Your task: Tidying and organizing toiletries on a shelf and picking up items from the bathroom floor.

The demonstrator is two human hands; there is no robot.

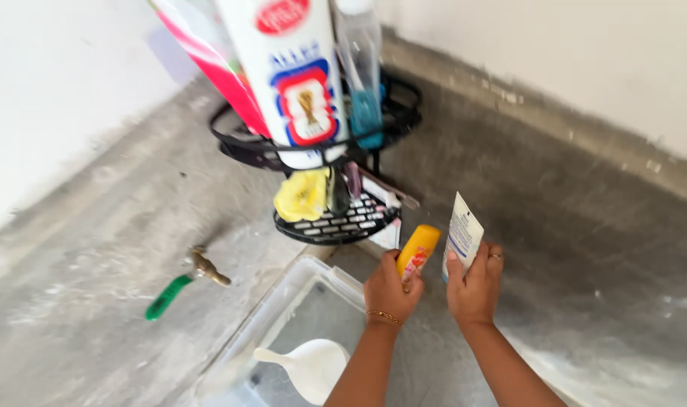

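Shelves first: a black wire corner rack (313,143) is fixed where two walls meet. On its upper shelf a tall white bottle (287,75) with a red and blue label is stood upright, with a pink and white pack (215,60) beside it on one side and a clear bottle (361,68) holding blue liquid on the other. On the lower shelf (336,222) a crumpled yellow thing (302,196) is lodged, next to some small dark items too blurred to be told apart. Below, a clear plastic tub (291,316) is seen, and a white scoop (309,365) is laid in it, handle pointing left.

Walls are bare grey cement (569,211) with white paint above. A brass tap (208,267) with a green handle (166,298) is set into the left wall, well apart from the rack.

Left hand (390,290): its grip is closed round the lower part of a yellow tube (417,252), held upright, the top clear of the fingers; a thin bangle is worn at the wrist. Right hand (475,286): its grip is pinched on the bottom of a white tube (462,237), flat end up, tilted slightly; a ring is worn. Both tubes are held just beside each other, below and to the right of the lower shelf, above the edge of the tub.
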